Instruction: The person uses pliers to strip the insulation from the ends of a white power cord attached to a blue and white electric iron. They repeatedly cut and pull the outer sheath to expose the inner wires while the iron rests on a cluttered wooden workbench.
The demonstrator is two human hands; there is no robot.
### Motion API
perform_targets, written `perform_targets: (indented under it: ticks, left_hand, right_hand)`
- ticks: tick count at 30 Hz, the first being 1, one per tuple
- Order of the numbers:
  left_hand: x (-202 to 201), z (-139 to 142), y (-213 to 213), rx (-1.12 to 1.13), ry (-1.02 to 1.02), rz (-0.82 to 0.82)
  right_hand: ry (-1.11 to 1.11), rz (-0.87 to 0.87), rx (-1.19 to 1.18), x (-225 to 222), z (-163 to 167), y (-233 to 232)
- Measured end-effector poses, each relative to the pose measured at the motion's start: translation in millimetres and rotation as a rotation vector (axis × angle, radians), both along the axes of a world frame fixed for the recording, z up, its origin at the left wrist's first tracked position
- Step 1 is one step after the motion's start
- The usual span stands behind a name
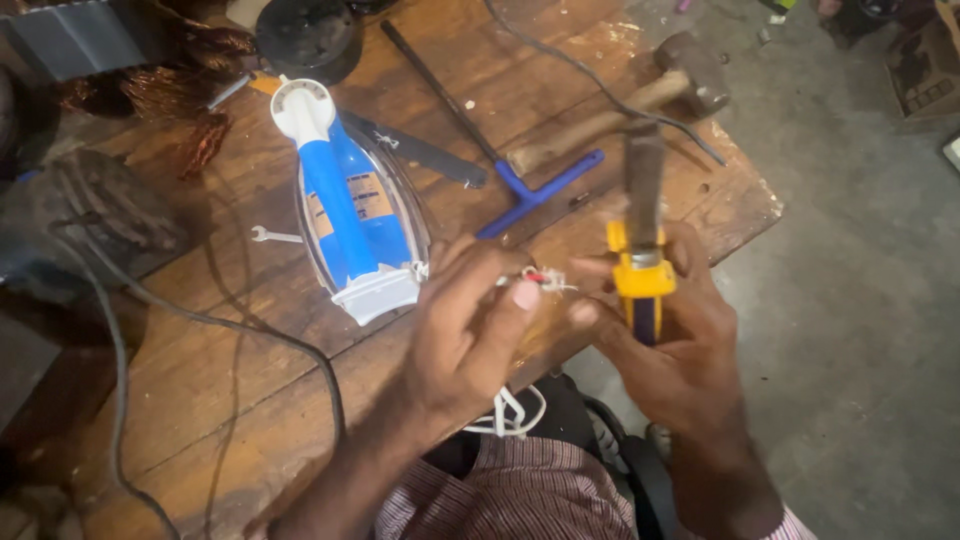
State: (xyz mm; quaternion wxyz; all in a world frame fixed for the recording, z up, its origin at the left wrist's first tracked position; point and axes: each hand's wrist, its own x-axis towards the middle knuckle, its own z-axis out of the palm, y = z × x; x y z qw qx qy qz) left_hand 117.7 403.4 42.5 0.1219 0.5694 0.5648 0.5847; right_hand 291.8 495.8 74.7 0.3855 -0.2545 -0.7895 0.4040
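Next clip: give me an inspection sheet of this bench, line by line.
Surface: worn wooden table, scuffed.
Job's things: wire end pinched in left hand; yellow-handled tool gripped in right hand.
Clutter: blue-and-white iron, hammer, blue T-wrench, small spanner, copper coil.
Fingers: both hands closed on their items.
Cables: black cable across the table; white cord below the hands.
Surroundings: grey concrete floor.
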Motion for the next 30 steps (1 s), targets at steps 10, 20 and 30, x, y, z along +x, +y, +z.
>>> perform_targets:
  ticks: [10,20,30]
  left_hand:
    - [5.8,0.8,-9.5,0.012,-0.096,-0.006]
    - [11.7,17.7,-4.9,0.092,-0.275,-0.040]
    - [-17.8,20.0,-3.5,-0.118,-0.328,-0.142]
  right_hand:
    - [0.076,0.116,-0.157,-15.6,5.7,-5.8]
    - [-0.048,-0.046,0.163,-20.0,5.8,-12.1]
    - [-0.117,-0.036,0.441,-42.7,8.3,18.7]
